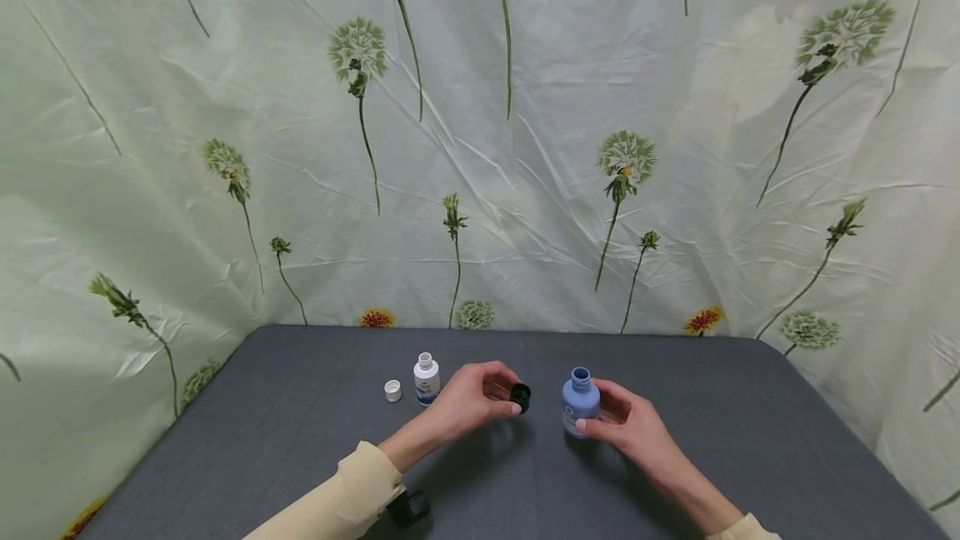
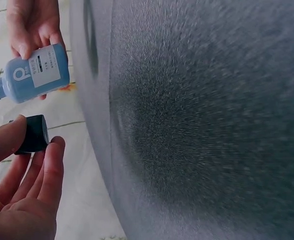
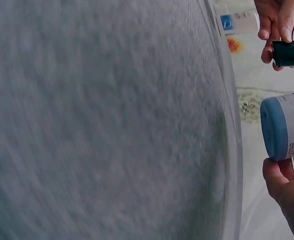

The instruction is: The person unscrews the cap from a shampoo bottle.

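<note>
My left hand (image 1: 472, 394) pinches a dark, hollow bottle cap (image 1: 521, 397) between thumb and fingers, its open side facing right toward the bottle in the head view. A blue bottle (image 1: 581, 402) with an uncovered threaded neck is gripped by my right hand (image 1: 633, 427), thumb in front and fingers behind. In the left wrist view the white label (image 2: 45, 66) of this bottle shows, with the dark cap (image 2: 35, 134) close below it. From the right wrist, the blue base (image 3: 274, 129) of the bottle is visible, raised off the table.
A white bottle (image 1: 427, 379) with an uncovered neck stands behind my left forearm. Beside it on the dark table (image 1: 315, 407) lies a white cap (image 1: 392, 391). A flower-printed curtain (image 1: 525, 190) hangs behind the table.
</note>
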{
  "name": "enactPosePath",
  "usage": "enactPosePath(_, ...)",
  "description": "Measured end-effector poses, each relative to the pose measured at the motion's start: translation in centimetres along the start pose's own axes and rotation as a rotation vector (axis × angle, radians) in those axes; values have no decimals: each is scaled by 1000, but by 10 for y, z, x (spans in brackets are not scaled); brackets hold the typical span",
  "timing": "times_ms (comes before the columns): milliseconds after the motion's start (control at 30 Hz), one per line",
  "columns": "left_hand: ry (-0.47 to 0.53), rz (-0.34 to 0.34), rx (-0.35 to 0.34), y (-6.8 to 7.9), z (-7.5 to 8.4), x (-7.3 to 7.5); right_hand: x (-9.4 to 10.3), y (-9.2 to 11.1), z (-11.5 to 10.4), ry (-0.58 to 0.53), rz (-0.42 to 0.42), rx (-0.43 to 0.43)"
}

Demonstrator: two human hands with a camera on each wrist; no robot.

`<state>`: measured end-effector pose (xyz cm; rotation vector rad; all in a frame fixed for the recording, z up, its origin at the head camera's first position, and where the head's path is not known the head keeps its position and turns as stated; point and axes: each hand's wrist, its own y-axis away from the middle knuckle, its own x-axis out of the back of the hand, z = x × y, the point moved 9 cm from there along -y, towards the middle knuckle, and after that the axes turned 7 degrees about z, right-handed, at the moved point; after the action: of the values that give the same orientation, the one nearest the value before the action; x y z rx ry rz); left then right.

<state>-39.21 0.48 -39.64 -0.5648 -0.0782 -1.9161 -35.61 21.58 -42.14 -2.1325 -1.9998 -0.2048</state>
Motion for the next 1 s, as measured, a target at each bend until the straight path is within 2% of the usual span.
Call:
enactPosePath(267,27,-24,26,-14,-9,-15,10,-8,11,15,12,-32)
enactPosePath(733,-121,-68,44,-38,-16,-30,19,-24,18,49,15,-57)
enactPosePath(1000,-147,-83,39,-48,-15,-38,22,-30,19,51,11,-36)
